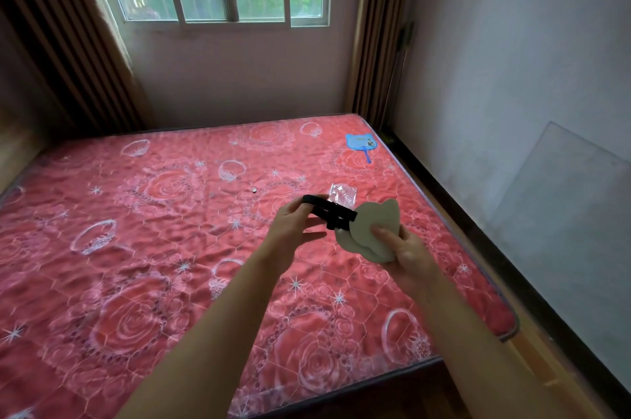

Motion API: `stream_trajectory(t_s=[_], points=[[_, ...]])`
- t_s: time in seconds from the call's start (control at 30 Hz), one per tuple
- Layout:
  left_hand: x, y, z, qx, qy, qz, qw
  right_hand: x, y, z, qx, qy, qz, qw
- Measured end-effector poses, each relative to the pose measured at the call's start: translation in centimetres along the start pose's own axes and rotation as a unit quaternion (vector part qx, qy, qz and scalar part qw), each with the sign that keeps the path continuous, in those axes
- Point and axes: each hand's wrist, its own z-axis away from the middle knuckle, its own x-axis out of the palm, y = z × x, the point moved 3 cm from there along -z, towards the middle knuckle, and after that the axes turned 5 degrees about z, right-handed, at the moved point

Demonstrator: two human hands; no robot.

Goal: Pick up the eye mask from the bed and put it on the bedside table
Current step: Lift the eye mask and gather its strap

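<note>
Two bare hands up over the red rose-patterned quilted mattress (136, 247). One cream, cat-eared fabric eye mask (372, 230) held aloft, pinched in the right hand (406, 251); its one black elastic strap (329, 210) gripped by the left hand (293, 230) at nine o'clock. One clear plastic bag (343, 194) just beyond at twelve. One blue cat-shaped hand fan (361, 142) farther off at one o'clock.
</note>
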Motion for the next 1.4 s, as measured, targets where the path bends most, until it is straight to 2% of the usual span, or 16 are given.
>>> stream_trajectory(t_s=[0.17,0.33,0.37,0.43,0.5,0.57,0.67,0.87,1.0,1.1,1.23,1.4], points=[[-2.8,0.5,-0.7,-0.009,0.087,0.083,0.993,-1.7,-0.9,0.2,0.012,0.001,-0.028,1.000],[-4.0,0.1,-0.8,-0.033,0.093,0.185,0.978,-2.0,-1.2,0.3,0.014,-0.013,-0.045,0.999],[-4.1,-0.2,-0.8,-0.043,0.091,0.174,0.980,-1.9,-1.2,0.3,0.014,-0.015,-0.047,0.999],[-4.3,-0.6,-0.7,-0.059,0.058,0.074,0.994,-1.6,-1.1,0.4,0.010,-0.011,-0.045,0.999],[-4.2,-0.8,-0.3,-0.078,-0.020,-0.066,0.995,-1.4,-1.2,0.5,0.004,-0.006,-0.029,1.000],[-3.8,-0.8,0.1,-0.091,-0.094,-0.159,0.978,-1.2,-1.3,0.6,0.000,-0.003,-0.017,1.000],[-2.8,-0.5,0.3,-0.078,-0.125,-0.188,0.971,-0.7,-1.4,0.8,-0.010,-0.007,-0.011,1.000],[-1.1,-0.3,-0.2,-0.022,-0.040,-0.174,0.984,0.3,-1.5,1.3,-0.025,-0.013,0.026,0.999],[-1.4,-0.2,-0.4,0.011,0.036,-0.120,0.992,0.2,-1.6,1.6,-0.028,-0.005,0.025,0.999],[-2.5,0.0,-0.4,0.030,0.095,-0.102,0.990,-0.5,-2.0,1.7,-0.035,0.000,0.020,0.999],[-3.2,-0.1,-0.3,0.043,0.115,-0.120,0.985,-0.8,-2.2,1.8,-0.044,-0.006,0.022,0.999],[-3.9,-0.2,-0.7,0.061,0.191,-0.136,0.970,-0.7,-2.5,1.5,-0.058,0.012,0.011,0.998]])
